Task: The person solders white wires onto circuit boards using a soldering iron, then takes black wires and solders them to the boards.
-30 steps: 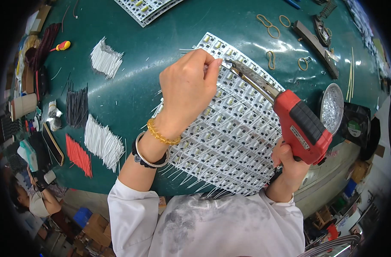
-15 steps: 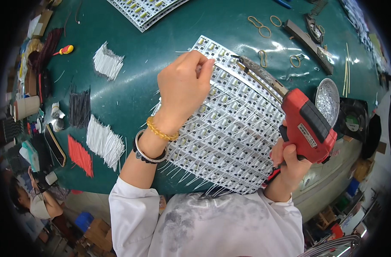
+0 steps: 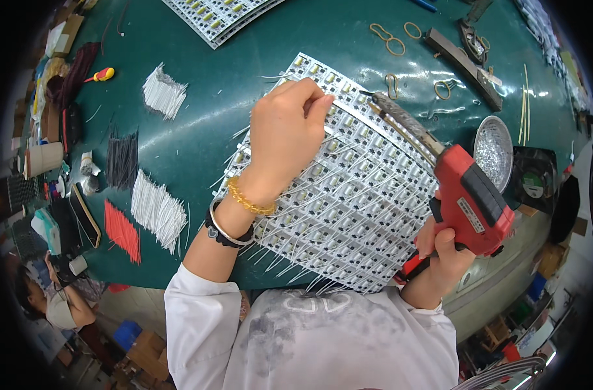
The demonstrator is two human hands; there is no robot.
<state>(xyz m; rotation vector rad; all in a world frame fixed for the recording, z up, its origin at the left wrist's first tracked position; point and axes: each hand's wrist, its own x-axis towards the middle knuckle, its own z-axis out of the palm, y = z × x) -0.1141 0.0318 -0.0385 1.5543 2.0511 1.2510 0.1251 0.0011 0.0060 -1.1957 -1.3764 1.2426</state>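
A large white circuit board panel (image 3: 368,201) with rows of small parts and white wire leads lies on the green table (image 3: 212,130). My left hand (image 3: 287,133) rests on the panel's upper part, its fingertips pinched on a thin white wire at the board. My right hand (image 3: 442,253) grips the handle of a red soldering gun (image 3: 468,198). The gun's long dark barrel points up and left, and its tip sits just to the right of my left fingertips.
Bundles of cut wires lie at the left: white (image 3: 161,91), black (image 3: 122,159), white (image 3: 157,209) and red (image 3: 121,231). Another board panel (image 3: 222,14) lies at the top. A round metal dish (image 3: 493,144), rubber bands (image 3: 387,39) and tools sit at the right. A person (image 3: 46,302) sits lower left.
The soldering gun has swung so that its tip comes closer to my left fingertips. My left hand has stayed on the panel with a small shift of the fingers.
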